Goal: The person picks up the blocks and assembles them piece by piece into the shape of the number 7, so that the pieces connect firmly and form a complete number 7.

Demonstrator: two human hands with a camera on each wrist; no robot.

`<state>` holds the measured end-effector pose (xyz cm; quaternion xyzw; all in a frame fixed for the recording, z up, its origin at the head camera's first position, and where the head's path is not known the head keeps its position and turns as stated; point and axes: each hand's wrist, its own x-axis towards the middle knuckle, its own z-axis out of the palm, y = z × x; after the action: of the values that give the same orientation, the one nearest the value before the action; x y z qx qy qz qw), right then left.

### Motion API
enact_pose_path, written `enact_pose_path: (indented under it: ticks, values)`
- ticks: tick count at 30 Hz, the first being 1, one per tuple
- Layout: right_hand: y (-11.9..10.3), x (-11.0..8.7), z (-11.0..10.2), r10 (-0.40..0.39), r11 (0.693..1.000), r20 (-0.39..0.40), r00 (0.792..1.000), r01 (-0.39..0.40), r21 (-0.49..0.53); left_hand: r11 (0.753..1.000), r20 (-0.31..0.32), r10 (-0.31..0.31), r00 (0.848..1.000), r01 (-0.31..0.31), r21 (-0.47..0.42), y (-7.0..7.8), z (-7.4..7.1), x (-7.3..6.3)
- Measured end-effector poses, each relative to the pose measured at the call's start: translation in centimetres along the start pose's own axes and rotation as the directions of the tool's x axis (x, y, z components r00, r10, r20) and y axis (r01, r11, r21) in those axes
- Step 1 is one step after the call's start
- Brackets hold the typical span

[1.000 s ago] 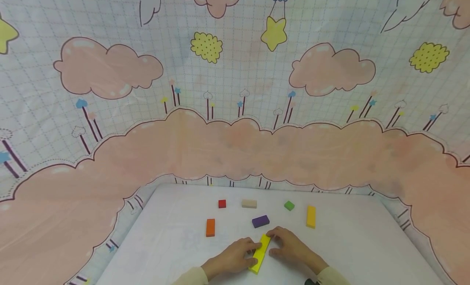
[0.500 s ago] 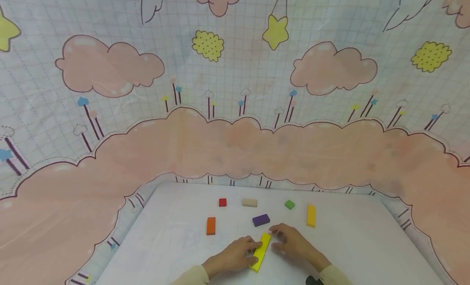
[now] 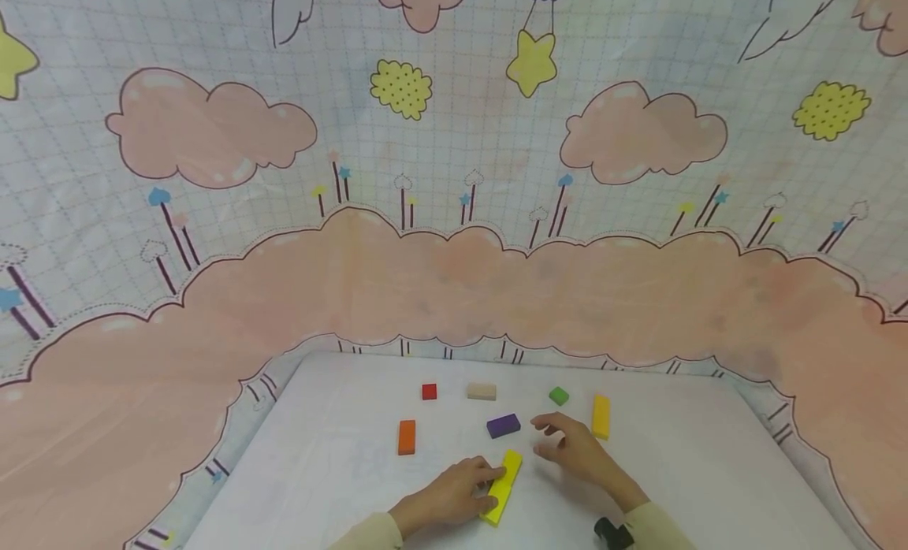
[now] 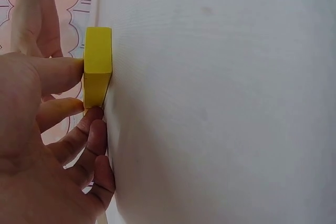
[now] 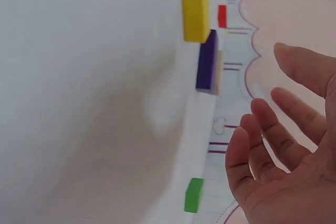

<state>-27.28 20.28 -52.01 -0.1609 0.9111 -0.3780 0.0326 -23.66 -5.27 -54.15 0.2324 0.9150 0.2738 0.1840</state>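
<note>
Two bright yellow blocks lie end to end on the white table, slanting away, with a small offset midway. My left hand rests its thumb and index finger on their top faces, one on each side of that offset. In the left wrist view the near yellow block shows its end face, and the other fingers of the left hand curl beside it, low by the table. Raised over the table, right of the purple block, my right hand has loosely bent fingers and holds nothing.
Farther back on the table lie a red cube, a beige block and a green block. An orange block is to the left, an amber block to the right. A patterned cloth rises behind.
My right hand has drawn off the far end of the yellow blocks and moved up and to the right. The left hand and the blocks stay where they were.
</note>
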Motion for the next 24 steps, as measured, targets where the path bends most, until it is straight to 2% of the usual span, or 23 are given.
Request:
enact_pose_path:
  ticks: [5,11,24]
  values:
    - [-0.7,0.3,-0.7,-0.022,0.999,-0.066,0.998,0.024,0.033,1.000,0.001,0.001,1.000,-0.001,0.002,-0.1,0.2,0.1]
    - [-1.6,0.9,-1.2,0.021,0.998,-0.126,0.992,-0.013,0.068,1.000,-0.001,0.007,1.000,-0.007,0.007,-0.2,0.2,0.1]
    - [-1.1,2.5,0.3,0.074,0.990,-0.165,0.983,-0.052,0.132,0.999,0.000,-0.001,1.000,0.001,0.032,0.0,0.0,-0.1]
